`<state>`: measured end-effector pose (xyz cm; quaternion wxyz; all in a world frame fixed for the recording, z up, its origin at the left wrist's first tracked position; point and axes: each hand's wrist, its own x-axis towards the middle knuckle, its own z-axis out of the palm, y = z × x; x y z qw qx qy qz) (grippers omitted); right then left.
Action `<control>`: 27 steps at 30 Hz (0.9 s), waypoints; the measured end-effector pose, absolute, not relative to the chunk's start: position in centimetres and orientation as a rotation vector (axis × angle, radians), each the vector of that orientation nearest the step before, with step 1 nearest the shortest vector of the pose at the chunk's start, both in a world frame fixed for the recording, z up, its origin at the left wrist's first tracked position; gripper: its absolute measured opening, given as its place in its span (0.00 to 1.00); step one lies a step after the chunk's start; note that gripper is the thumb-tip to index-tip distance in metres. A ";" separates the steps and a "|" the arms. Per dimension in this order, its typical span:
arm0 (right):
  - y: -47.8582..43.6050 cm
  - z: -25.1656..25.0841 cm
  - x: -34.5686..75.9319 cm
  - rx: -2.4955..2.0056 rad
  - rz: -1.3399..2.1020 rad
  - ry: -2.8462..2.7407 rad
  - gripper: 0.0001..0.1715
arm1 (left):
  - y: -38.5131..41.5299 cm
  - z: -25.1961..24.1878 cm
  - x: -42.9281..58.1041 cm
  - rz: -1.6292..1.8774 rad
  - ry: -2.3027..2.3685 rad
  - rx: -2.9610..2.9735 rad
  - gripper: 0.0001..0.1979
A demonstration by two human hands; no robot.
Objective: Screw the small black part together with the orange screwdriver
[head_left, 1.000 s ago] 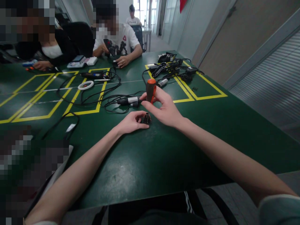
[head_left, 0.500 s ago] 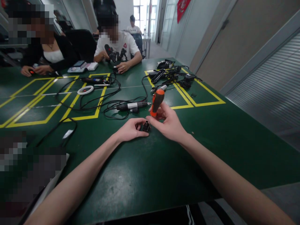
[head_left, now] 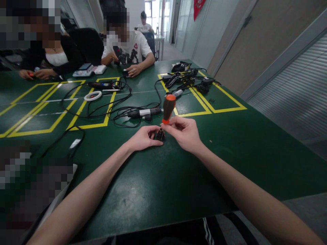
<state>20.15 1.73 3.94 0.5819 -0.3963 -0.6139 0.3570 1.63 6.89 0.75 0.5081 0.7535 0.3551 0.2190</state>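
Observation:
My left hand is closed around a small black part with a round neck on top, held down at the green tabletop. A screwdriver with a dark handle and orange ends stands nearly upright just above that part. The thumb and fingers of my right hand pinch it at the lower end of its handle. Its shaft and tip are hidden, so I cannot tell whether it touches the black part.
Beyond my hands lies a grey-and-black corded tool with looping cable. A white ring is farther left, and tangled black cables lie at the back right. A person across the table handles a dark tool. Yellow tape marks rectangles.
The screwdriver has shifted slightly left and down. My right-hand fingers now sit lower against its handle. My left hand keeps its grip on the black part.

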 end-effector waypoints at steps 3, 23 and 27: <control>1.7 3.7 20.2 -0.919 0.808 -1.469 0.12 | 7.0 0.6 1.6 0.551 0.841 1.825 0.19; 1.8 2.6 19.7 -0.809 0.758 -1.485 0.15 | 6.8 0.5 1.6 0.537 0.875 1.811 0.24; 1.7 2.3 19.5 -0.875 0.789 -1.331 0.15 | 6.8 0.5 1.6 0.529 0.882 1.801 0.20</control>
